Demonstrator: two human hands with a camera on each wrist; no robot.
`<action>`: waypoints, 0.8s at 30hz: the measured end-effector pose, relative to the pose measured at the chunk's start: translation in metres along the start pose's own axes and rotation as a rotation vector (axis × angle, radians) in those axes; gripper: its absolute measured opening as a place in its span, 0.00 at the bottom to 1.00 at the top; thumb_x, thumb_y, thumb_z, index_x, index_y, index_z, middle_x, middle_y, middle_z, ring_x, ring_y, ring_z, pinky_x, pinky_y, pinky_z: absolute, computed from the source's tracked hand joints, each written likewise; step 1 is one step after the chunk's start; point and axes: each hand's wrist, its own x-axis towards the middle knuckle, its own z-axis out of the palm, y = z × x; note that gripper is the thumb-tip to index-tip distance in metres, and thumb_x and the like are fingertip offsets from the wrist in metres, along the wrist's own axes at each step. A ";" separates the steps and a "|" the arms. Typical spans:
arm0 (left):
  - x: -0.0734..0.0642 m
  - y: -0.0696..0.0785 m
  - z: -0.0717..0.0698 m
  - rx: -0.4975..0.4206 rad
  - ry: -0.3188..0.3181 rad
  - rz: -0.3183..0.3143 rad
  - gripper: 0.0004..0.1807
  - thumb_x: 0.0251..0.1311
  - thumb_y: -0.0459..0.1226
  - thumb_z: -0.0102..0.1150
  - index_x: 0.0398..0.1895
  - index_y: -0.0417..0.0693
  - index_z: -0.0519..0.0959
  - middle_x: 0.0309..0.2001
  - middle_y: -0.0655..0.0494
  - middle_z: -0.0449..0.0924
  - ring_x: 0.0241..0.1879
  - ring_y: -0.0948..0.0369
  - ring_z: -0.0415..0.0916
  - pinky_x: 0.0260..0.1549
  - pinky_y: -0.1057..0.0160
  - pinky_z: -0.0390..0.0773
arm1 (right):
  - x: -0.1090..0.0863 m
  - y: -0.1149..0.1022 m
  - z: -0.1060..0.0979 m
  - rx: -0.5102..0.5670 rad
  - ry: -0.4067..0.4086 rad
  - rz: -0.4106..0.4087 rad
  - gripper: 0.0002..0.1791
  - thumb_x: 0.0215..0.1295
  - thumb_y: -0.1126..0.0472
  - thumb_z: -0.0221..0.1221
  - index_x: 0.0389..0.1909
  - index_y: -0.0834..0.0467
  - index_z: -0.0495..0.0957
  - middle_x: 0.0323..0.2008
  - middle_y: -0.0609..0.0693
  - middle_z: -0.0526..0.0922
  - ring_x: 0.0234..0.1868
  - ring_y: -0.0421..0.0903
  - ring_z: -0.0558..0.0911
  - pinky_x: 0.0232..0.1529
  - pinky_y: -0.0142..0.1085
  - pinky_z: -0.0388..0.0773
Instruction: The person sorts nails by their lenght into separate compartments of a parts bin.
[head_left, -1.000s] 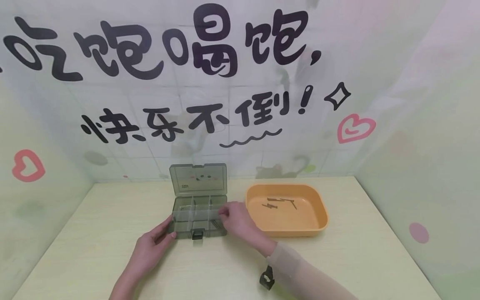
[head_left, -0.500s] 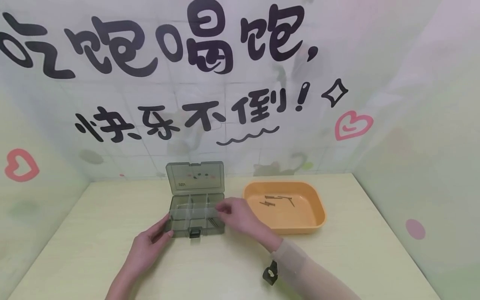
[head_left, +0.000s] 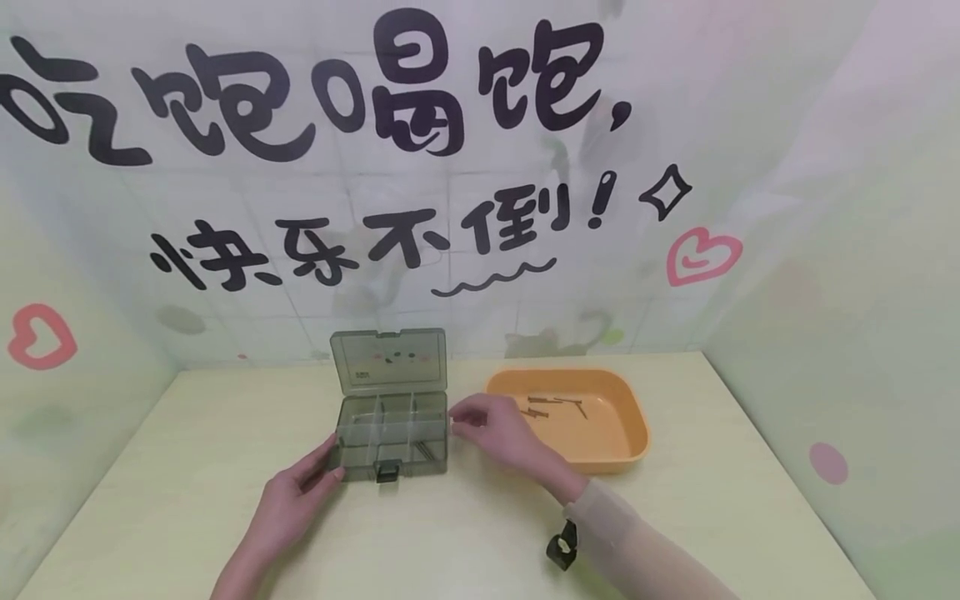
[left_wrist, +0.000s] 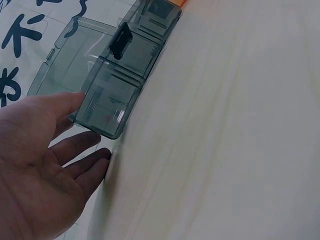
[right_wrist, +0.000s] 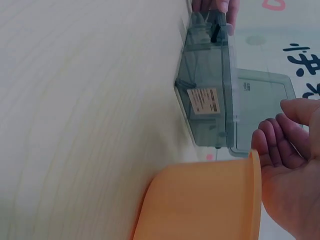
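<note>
A grey see-through compartment box (head_left: 392, 446) stands on the table with its lid (head_left: 388, 360) raised at the back. Several thin dark screws or nails (head_left: 424, 451) lie in its front right compartment. At the box's left front corner, my left hand (head_left: 291, 500) holds the side between thumb and fingers; the left wrist view shows the thumb over the rim. My right hand (head_left: 504, 433) hovers between the box and the orange tray (head_left: 600, 457), its fingers loosely bent. In the right wrist view its thumb and fingers are apart with nothing seen between them.
More thin screws or nails (head_left: 553, 402) lie scattered in the tray. A black strap-like piece (head_left: 562, 546) hangs by my right sleeve. A wall with black lettering (head_left: 405, 237) rises behind the table, and side walls flank it.
My right hand has drawn back to the right from over the box's right compartments toward the tray, its fingers now off the box. My left hand has stayed at the box's left side.
</note>
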 end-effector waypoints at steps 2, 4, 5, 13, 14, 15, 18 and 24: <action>0.000 -0.001 0.000 0.000 0.000 0.001 0.32 0.75 0.45 0.58 0.76 0.40 0.65 0.69 0.33 0.67 0.65 0.39 0.72 0.60 0.50 0.77 | -0.001 0.005 -0.004 0.011 0.018 0.011 0.11 0.70 0.65 0.64 0.50 0.64 0.85 0.43 0.49 0.87 0.44 0.44 0.84 0.49 0.36 0.84; 0.000 -0.002 0.001 -0.003 0.000 0.006 0.32 0.75 0.45 0.58 0.76 0.40 0.65 0.69 0.33 0.67 0.65 0.39 0.72 0.60 0.50 0.77 | -0.003 0.008 -0.010 0.014 0.034 0.039 0.11 0.71 0.65 0.64 0.50 0.62 0.85 0.43 0.48 0.87 0.44 0.45 0.84 0.49 0.37 0.84; 0.000 -0.002 0.001 -0.003 0.000 0.009 0.32 0.75 0.45 0.58 0.76 0.40 0.65 0.70 0.33 0.67 0.65 0.39 0.72 0.60 0.51 0.77 | -0.004 0.010 -0.013 0.018 0.044 0.056 0.10 0.71 0.64 0.64 0.50 0.61 0.85 0.42 0.48 0.87 0.44 0.45 0.84 0.49 0.38 0.84; 0.004 0.000 0.000 -0.008 0.010 0.034 0.32 0.75 0.44 0.59 0.76 0.41 0.66 0.70 0.35 0.67 0.64 0.40 0.72 0.60 0.50 0.78 | -0.004 0.026 -0.042 -0.031 0.120 0.069 0.10 0.67 0.67 0.66 0.48 0.62 0.86 0.42 0.52 0.88 0.45 0.50 0.85 0.51 0.44 0.85; 0.004 0.001 0.000 -0.009 0.010 0.035 0.31 0.75 0.44 0.59 0.76 0.41 0.66 0.70 0.36 0.67 0.64 0.40 0.73 0.60 0.51 0.77 | -0.005 0.030 -0.044 -0.043 0.122 0.070 0.11 0.67 0.67 0.66 0.49 0.62 0.85 0.42 0.52 0.88 0.45 0.50 0.85 0.52 0.44 0.85; 0.004 0.001 0.000 -0.011 0.009 0.035 0.32 0.75 0.44 0.59 0.76 0.41 0.66 0.70 0.36 0.67 0.64 0.40 0.73 0.60 0.51 0.77 | -0.005 0.033 -0.047 -0.051 0.123 0.072 0.11 0.67 0.67 0.66 0.49 0.63 0.85 0.42 0.53 0.88 0.45 0.50 0.85 0.52 0.44 0.85; 0.004 0.001 0.001 -0.015 0.002 0.029 0.32 0.75 0.44 0.59 0.76 0.41 0.66 0.71 0.36 0.66 0.64 0.39 0.72 0.60 0.51 0.77 | -0.008 0.044 -0.052 -0.070 0.131 0.088 0.10 0.67 0.68 0.65 0.48 0.64 0.85 0.41 0.53 0.88 0.44 0.50 0.84 0.50 0.45 0.85; 0.002 -0.001 0.000 -0.017 -0.002 0.012 0.33 0.75 0.45 0.59 0.76 0.42 0.65 0.72 0.37 0.64 0.65 0.39 0.71 0.60 0.51 0.76 | -0.010 0.061 -0.062 -0.049 0.159 0.154 0.10 0.65 0.70 0.66 0.47 0.65 0.85 0.39 0.52 0.88 0.42 0.49 0.84 0.49 0.44 0.85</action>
